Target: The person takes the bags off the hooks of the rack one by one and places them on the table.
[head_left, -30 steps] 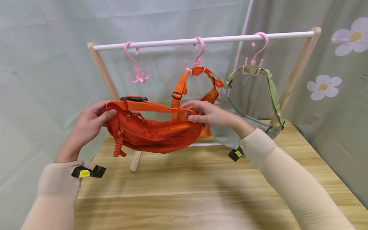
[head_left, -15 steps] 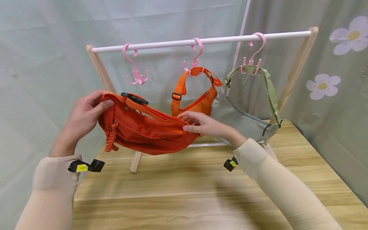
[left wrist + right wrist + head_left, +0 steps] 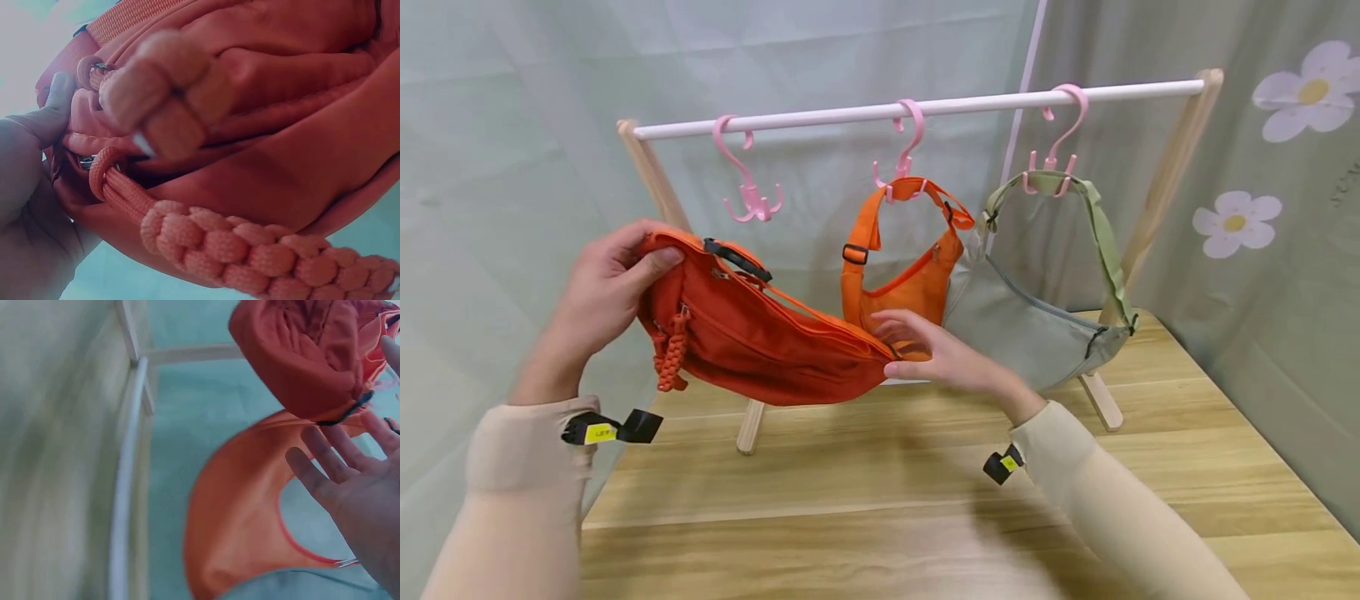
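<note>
My left hand point(image 3: 606, 287) grips one end of a red-orange waist bag point(image 3: 775, 346), thumb on the front and fingers behind. The bag hangs slanted in the air, its left end higher. A braided zipper pull point(image 3: 244, 256) dangles from that end, and a black buckle point(image 3: 737, 258) sits on its strap. At the bag's lower right end is my right hand point(image 3: 943, 354), its fingers spread and fairly straight. In the right wrist view those fingers point(image 3: 325, 453) lie right at the bag's dark-trimmed corner, not curled round it.
A rack with a white rail point(image 3: 820, 118) stands on the wooden table point(image 3: 850, 517). Three pink hooks hang from it. The left hook point(image 3: 756, 200) carries no bag; an orange bag point(image 3: 917, 287) and a grey-green bag point(image 3: 1030, 325) hang from the others.
The left hand has shifted up and left with the waist bag's end. The right hand has moved lower, its fingers loosening from the other end, which has sunk.
</note>
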A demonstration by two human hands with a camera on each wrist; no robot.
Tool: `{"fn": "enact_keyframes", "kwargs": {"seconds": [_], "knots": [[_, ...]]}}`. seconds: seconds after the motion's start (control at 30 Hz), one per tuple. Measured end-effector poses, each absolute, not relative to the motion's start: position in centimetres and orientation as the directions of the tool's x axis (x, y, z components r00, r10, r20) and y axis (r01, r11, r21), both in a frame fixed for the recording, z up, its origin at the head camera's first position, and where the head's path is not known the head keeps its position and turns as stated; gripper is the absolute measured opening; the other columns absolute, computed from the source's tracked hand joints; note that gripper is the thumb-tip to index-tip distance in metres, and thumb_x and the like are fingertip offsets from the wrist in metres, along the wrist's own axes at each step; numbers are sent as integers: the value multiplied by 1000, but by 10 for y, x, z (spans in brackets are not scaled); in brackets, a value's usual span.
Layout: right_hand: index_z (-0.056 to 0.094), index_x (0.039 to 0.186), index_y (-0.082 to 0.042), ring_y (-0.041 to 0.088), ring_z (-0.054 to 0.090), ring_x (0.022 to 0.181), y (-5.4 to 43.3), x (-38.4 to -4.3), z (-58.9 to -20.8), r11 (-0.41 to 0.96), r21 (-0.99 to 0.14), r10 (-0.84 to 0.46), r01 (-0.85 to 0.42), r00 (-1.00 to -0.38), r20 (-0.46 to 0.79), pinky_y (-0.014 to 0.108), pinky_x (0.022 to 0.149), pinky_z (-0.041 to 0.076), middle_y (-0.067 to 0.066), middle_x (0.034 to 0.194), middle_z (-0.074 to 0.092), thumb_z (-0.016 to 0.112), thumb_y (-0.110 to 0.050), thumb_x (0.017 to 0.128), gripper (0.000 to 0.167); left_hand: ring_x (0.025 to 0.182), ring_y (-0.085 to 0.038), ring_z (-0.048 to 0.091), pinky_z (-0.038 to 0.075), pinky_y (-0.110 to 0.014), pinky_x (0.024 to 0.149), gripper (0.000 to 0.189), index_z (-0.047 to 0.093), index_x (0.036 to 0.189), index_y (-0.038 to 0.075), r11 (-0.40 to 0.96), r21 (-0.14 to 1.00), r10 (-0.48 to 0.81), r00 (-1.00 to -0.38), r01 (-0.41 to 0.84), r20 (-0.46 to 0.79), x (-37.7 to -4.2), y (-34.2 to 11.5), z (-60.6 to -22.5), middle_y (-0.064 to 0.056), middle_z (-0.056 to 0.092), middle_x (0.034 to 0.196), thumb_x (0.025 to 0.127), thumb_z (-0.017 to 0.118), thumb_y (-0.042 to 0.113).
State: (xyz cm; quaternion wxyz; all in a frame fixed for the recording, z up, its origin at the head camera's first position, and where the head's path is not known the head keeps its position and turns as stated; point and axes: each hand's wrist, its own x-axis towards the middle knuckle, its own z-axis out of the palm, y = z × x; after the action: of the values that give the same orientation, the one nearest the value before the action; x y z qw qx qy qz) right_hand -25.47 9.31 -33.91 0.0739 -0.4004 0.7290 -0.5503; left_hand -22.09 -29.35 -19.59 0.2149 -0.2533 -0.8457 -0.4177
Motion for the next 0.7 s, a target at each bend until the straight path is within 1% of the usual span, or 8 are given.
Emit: {"fn": "enact_keyframes", "kwargs": {"seconds": [0.1, 0.2, 0.3, 0.4, 0.5, 0.6, 0.63, 0.7], "knots": [[34, 160, -8, 29, 52, 135, 89, -251, -354, 28, -894, -623, -447, -707, 335, 50, 113, 42, 11, 149, 50, 80, -32, 93, 84, 62, -8, 55, 44, -20, 54, 20, 73, 121, 14, 524, 599, 243, -780, 605, 576, -219, -295, -193, 10, 69, 89, 106, 61, 10], [32, 160, -13, 30, 56, 131, 80, -245, -364, -26, -921, -583, -388, -742, 330, 50, 109, 47, 13, 150, 46, 81, -22, 93, 83, 63, -7, 57, 46, -19, 54, 20, 73, 121, 16, 527, 604, 232, -785, 598, 574, -218, -296, -191, 11, 70, 90, 106, 60, 11], [35, 158, -14, 28, 61, 124, 70, -240, -368, -75, -932, -538, -356, -772, 338, 51, 104, 51, 16, 145, 49, 77, -9, 95, 76, 64, -7, 58, 46, -18, 54, 21, 72, 121, 17, 523, 614, 223, -790, 591, 571, -218, -297, -190, 12, 70, 91, 106, 60, 11], [43, 152, -7, 26, 64, 117, 63, -237, -368, -119, -927, -477, -355, -799, 367, 53, 97, 56, 18, 140, 54, 70, 2, 96, 63, 63, -7, 58, 46, -18, 54, 20, 72, 121, 17, 527, 620, 215, -797, 581, 564, -218, -298, -190, 11, 70, 89, 106, 61, 10], [51, 143, 2, 24, 67, 106, 59, -234, -367, -150, -921, -409, -360, -826, 389, 44, 89, 60, 21, 132, 60, 66, 10, 96, 50, 61, -7, 57, 47, -18, 53, 19, 72, 119, 18, 548, 626, 205, -814, 555, 543, -218, -302, -191, 11, 69, 84, 105, 62, 11], [56, 137, 6, 19, 68, 100, 58, -230, -365, -135, -917, -348, -376, -848, 399, 31, 85, 60, 21, 127, 64, 67, 11, 94, 45, 61, -7, 58, 47, -18, 55, 16, 72, 115, 19, 573, 632, 189, -834, 522, 518, -218, -309, -195, 10, 68, 78, 105, 62, 12], [56, 137, 6, 18, 68, 100, 57, -229, -365, -130, -915, -335, -383, -851, 404, 29, 85, 59, 22, 126, 65, 67, 11, 94, 44, 61, -7, 58, 47, -18, 56, 16, 71, 116, 19, 578, 635, 186, -840, 513, 509, -217, -312, -197, 10, 68, 78, 105, 62, 11], [57, 137, 6, 18, 68, 99, 56, -227, -365, -139, -912, -322, -385, -853, 410, 29, 85, 59, 23, 126, 66, 67, 10, 95, 44, 63, -7, 59, 47, -18, 58, 19, 70, 119, 20, 586, 642, 189, -854, 495, 485, -217, -319, -202, 11, 68, 80, 106, 61, 10]]}}
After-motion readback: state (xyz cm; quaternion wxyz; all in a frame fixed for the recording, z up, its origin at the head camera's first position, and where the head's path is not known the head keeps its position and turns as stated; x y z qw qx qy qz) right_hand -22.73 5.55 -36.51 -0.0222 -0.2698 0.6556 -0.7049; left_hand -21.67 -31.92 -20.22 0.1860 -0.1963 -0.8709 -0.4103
